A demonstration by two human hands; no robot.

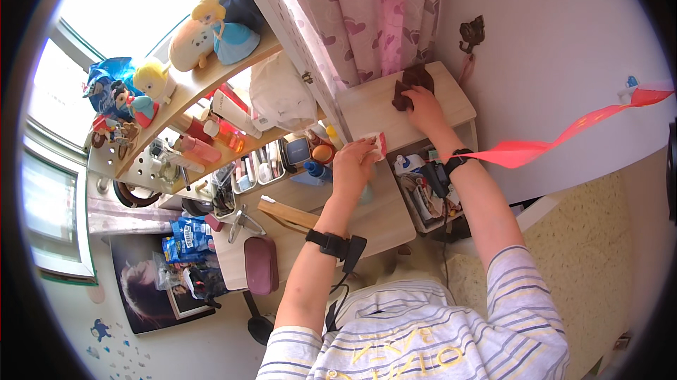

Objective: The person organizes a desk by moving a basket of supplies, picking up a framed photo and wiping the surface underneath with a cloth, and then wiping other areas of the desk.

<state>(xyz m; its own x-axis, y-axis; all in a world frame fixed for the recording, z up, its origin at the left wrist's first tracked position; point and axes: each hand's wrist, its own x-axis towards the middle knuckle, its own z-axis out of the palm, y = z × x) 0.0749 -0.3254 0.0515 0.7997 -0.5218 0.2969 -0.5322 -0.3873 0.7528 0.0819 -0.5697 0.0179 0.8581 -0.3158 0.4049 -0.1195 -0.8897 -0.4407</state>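
Observation:
My left hand point(352, 168) is closed on a small white-and-red piece point(381, 146), perhaps a cloth or packet, at the edge of a light wooden cabinet top point(370, 108). Its fingers hide most of that piece. Farther right, my right hand point(425, 110) grips a dark brown object point(400, 97) on the same top. Another dark brown part point(422, 78) stands right behind it, and I cannot tell whether the two are joined. Below the left hand, a pale green bottle point(366, 193) is partly hidden on the desk point(384, 221).
An open drawer point(423, 203) full of small items lies below the cabinet top. Shelves point(190, 98) with figurines and cosmetics stand left. A maroon case point(261, 266) and a wooden-framed object point(289, 212) rest on the desk. A red ribbon point(522, 153) hangs near my right forearm.

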